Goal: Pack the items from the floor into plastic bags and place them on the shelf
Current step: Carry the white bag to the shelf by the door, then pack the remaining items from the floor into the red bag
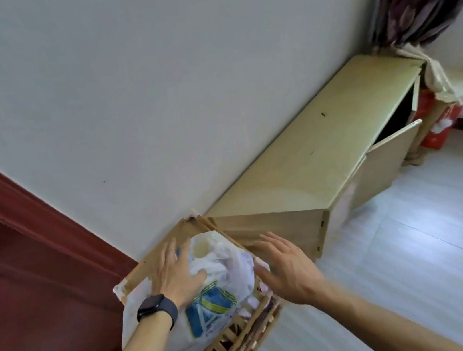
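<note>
Steadying seemed the aim: your left hand lay spread on the plastic bag atop the shelf, your right hand open at the shelf's right edge.

The white crinkled plastic bag with blue and yellow print is thin and faintly glossy. The slatted light wooden shelf looks bare and matt. The long pale wooden cabinet is smooth; the grey plank floor has a soft sheen.
</note>
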Motion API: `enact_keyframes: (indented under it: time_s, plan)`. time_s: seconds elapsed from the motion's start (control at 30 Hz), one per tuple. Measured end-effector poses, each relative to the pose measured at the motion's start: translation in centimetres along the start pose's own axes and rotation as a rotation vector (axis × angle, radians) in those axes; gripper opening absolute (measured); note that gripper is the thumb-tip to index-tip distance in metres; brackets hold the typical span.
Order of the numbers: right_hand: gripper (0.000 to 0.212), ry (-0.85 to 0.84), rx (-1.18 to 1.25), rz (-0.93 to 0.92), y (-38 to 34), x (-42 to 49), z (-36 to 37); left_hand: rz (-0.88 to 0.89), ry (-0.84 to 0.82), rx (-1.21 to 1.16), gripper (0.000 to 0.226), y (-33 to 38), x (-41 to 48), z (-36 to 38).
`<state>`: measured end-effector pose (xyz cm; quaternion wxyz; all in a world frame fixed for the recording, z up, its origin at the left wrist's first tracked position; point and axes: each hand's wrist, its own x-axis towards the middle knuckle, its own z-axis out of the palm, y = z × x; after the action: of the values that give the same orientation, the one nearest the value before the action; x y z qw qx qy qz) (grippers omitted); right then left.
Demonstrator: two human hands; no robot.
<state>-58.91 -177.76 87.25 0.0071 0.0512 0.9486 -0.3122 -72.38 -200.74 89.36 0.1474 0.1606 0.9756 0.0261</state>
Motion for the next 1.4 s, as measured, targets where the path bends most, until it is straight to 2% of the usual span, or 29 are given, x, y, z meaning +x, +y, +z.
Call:
enact_keyframes:
  time_s: [0.17,0.4,0.6,0.77,0.93,1.1,1.23,1.4]
  plan:
    - [0.052,0.138,0.104,0.218,11.3,-10.4,-8.6,0.159,0.099,0.088,0.075,13.7,-0.3,-1.3]
    - [0.045,0.457,0.008,0.513,26.5,-25.5,-22.2,0.52,0.067,0.09,0.074,43.0,-1.2,1.4]
    - [0.045,0.68,-0.127,0.796,34.7,-38.2,-32.6,0.91,0.096,0.07,0.072,66.8,-6.3,0.7]
    - [0.046,0.825,-0.18,0.986,40.4,-46.0,-40.2,1.181,0.118,0.071,0.073,81.7,-10.5,-0.1]
    - [0.045,0.956,-0.315,1.04,46.4,-50.0,-49.0,1.371,0.166,0.04,0.069,94.6,-11.4,-1.4]
    - [0.055,1.026,-0.512,1.063,52.4,-51.6,-59.2,1.527,0.353,0.031,0.069,107.9,-10.7,-4.4]
    - [0.058,1.031,-0.642,1.1,57.2,-53.0,-66.3,1.616,0.457,-0.028,0.067,117.8,-10.3,-6.9]
    - [0.055,1.113,-0.678,1.118,63.7,-55.1,-71.7,1.655,0.487,-0.093,0.064,128.4,-9.9,-6.3]
